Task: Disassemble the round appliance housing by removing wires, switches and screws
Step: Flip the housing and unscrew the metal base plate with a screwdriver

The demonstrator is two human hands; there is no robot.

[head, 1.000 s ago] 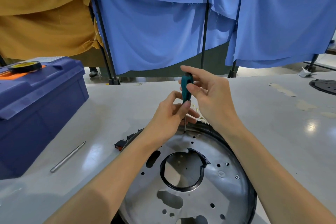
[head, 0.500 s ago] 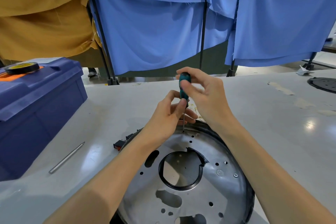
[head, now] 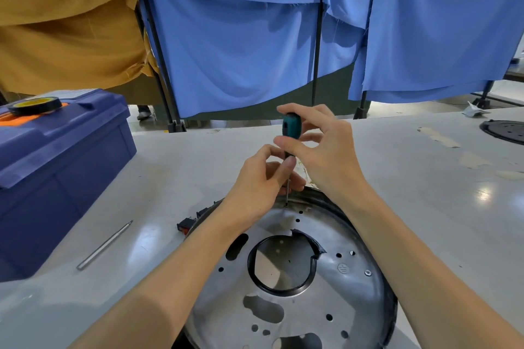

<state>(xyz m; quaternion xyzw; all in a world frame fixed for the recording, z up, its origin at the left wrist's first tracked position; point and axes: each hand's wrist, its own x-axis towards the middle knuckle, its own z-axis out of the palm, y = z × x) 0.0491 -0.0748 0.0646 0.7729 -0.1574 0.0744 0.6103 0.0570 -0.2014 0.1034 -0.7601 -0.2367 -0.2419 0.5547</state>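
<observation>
Table point(head: 425, 207): housing point(head: 326, 292) below hands point(head: 261, 178), screwdriver point(head: 291, 127) upright.

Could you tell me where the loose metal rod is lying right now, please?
The metal rod lies on the table, left of the round housing, just in front of the blue toolbox.

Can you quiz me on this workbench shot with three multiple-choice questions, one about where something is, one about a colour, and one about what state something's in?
1. Where does the tape roll lie?
A. on the blue toolbox
B. on the round housing
C. on the table

2. What colour is the screwdriver handle?
A. red
B. teal
C. yellow

3. How does the screwdriver stand?
A. flat on the table
B. upright, tip on the housing
C. inside the toolbox

Answers: 1 A, it rests on the lid. 2 B, teal shows between the right hand fingers. 3 B, the left hand steadies the shaft while the tip meets the plate's far edge.
</observation>
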